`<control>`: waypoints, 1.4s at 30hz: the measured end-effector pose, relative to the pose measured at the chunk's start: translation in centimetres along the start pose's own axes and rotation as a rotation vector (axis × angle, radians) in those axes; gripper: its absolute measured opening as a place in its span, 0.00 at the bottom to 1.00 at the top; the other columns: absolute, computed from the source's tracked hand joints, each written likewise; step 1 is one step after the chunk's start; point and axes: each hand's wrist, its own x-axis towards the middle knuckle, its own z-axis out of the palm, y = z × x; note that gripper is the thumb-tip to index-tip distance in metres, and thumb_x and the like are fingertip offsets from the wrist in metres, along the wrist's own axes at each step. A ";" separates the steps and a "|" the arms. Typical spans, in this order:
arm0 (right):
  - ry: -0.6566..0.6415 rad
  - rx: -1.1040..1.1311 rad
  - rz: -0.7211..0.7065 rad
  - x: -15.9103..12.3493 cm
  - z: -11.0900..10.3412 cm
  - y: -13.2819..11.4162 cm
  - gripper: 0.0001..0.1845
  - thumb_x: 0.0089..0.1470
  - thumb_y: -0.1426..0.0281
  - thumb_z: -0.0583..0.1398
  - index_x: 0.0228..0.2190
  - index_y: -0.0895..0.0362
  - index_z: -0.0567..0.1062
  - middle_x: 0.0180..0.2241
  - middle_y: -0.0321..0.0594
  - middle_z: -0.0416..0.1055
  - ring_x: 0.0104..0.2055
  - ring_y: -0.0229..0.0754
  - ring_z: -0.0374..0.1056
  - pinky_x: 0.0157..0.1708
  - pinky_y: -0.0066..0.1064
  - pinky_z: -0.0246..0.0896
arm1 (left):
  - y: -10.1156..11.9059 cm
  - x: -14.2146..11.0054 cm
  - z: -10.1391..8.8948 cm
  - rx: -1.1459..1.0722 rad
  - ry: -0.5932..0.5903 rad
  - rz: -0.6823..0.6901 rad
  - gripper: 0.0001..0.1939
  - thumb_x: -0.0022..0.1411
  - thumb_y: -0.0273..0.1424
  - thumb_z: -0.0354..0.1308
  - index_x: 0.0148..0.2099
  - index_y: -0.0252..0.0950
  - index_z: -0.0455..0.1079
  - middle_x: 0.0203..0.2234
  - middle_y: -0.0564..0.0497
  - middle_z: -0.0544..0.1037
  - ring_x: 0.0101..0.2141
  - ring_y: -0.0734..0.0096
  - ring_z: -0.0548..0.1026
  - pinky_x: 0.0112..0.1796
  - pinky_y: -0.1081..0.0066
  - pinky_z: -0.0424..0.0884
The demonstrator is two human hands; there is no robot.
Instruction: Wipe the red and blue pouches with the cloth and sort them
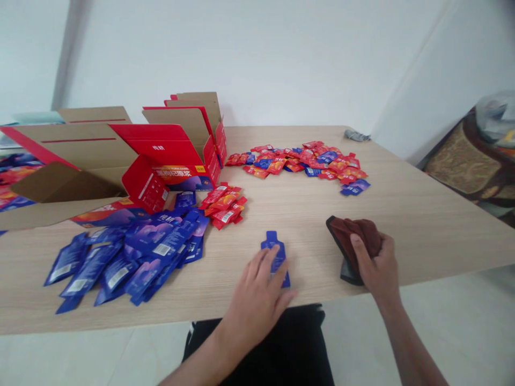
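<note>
My left hand [257, 292] lies flat with fingers stretched out on a single blue pouch [273, 246] near the table's front edge. My right hand [376, 265] is closed around a dark red cloth [360, 231] that is pressed on a black flat object [346, 262]. To the left lies a heap of several blue pouches [132, 257]. A small stack of red sachets [224, 206] sits beside it.
Open red and cardboard boxes [161, 155] stand at the back left of the wooden table [422, 214]. A spread of red and blue sachets [306, 161] lies further back. A grey scrap [356, 135] rests at the far edge. Patterned cushions [466, 161] are at right.
</note>
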 end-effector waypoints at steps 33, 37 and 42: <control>-0.401 -0.100 -0.952 -2.3 6.9 -10.5 0.17 0.65 0.55 0.61 0.49 0.52 0.69 0.43 0.47 0.74 0.45 0.54 0.71 0.44 0.45 0.70 | -0.8 -6.8 3.9 0.034 0.297 0.196 0.17 0.79 0.29 0.48 0.61 0.39 0.74 0.59 0.52 0.77 0.61 0.66 0.72 0.61 0.65 0.67; -0.784 -0.044 -1.089 -6.5 4.6 -9.2 0.15 0.63 0.58 0.64 0.47 0.51 0.70 0.42 0.42 0.75 0.44 0.49 0.72 0.45 0.41 0.69 | -0.6 -7.0 4.0 -0.015 0.273 0.168 0.17 0.78 0.28 0.48 0.59 0.39 0.75 0.50 0.52 0.82 0.52 0.68 0.78 0.59 0.66 0.68; -0.727 -0.116 -1.069 -5.0 7.2 -8.2 0.16 0.62 0.59 0.66 0.47 0.51 0.69 0.43 0.43 0.75 0.46 0.51 0.71 0.45 0.43 0.70 | -0.6 -6.8 3.5 -0.011 0.253 0.173 0.18 0.79 0.28 0.46 0.61 0.39 0.73 0.58 0.51 0.78 0.58 0.67 0.74 0.60 0.65 0.67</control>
